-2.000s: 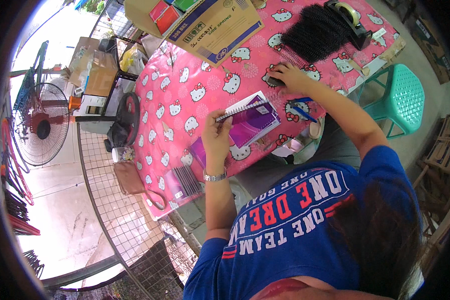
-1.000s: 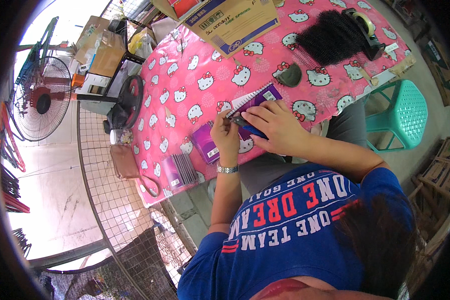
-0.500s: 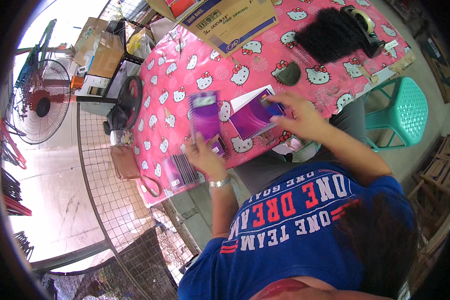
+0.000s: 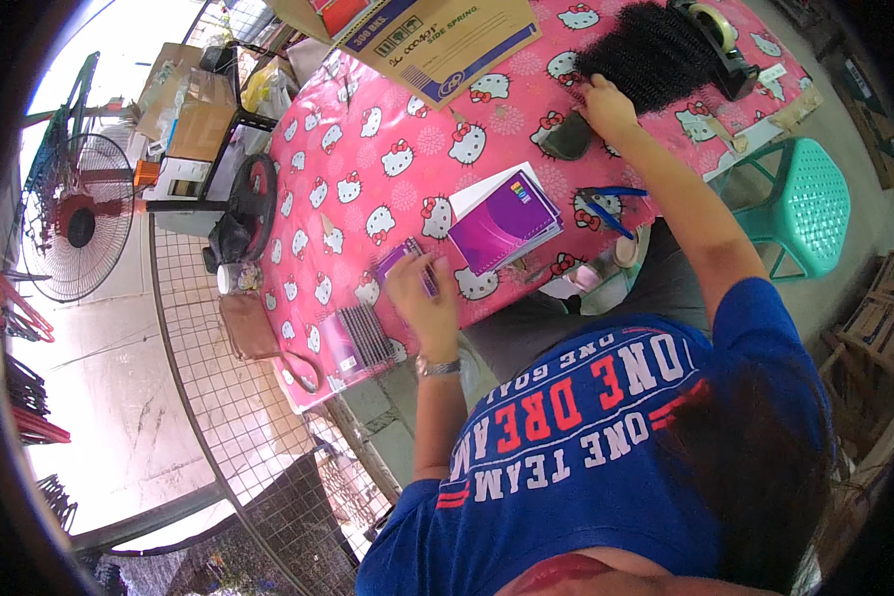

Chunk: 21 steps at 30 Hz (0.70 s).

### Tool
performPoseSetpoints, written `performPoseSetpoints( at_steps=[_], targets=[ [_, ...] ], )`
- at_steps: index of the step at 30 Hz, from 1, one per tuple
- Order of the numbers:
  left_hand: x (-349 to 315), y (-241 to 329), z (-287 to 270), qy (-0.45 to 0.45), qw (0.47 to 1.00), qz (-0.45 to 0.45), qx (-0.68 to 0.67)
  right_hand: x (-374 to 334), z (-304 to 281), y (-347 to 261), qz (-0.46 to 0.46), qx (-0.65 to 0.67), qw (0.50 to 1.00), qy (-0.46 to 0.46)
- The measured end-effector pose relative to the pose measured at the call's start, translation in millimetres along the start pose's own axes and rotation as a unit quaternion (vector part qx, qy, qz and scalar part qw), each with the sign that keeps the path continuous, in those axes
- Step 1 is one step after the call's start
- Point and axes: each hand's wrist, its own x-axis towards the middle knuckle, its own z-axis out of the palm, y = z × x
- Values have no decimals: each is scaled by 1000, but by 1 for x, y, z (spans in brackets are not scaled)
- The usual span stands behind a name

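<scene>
My left hand [image 4: 422, 303] is at the table's near edge, fingers curled over a small purple notebook [image 4: 395, 256] that it partly covers. Out at the far right, my right hand [image 4: 608, 107] has its fingertips at the edge of a heap of black binding spirals [image 4: 651, 60]; what they pinch, if anything, is too small to make out. Between my hands lies a stack of purple notebooks [image 4: 507, 223] with white sheets showing behind. Blue-handled pliers [image 4: 611, 204] rest to the right of this stack. More spiral-bound notebooks [image 4: 358, 338] lie left of my left hand.
A dark rounded pad [image 4: 566, 139] lies below my right hand. A tape dispenser [image 4: 730, 55] stands beyond the spirals, and a cardboard box [image 4: 437, 50] at the back. A green stool [image 4: 795, 204] is at the right, a brown pouch [image 4: 248, 323] at the left edge.
My right hand has left the notebook stack and reached up and right to the black spirals; the pliers now lie on the table. My left hand has lowered its notebook toward the near edge.
</scene>
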Motion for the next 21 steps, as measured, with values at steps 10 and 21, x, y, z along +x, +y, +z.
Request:
performPoseSetpoints(
  at_steps=[10,21],
  targets=[
    [53,74,7,-302,930,202,-46,18,-13,4,-27,48,997,57],
    [73,77,14,-208,970,126,2,-84,-121,-102,-280,401,867,-100]
  ],
)
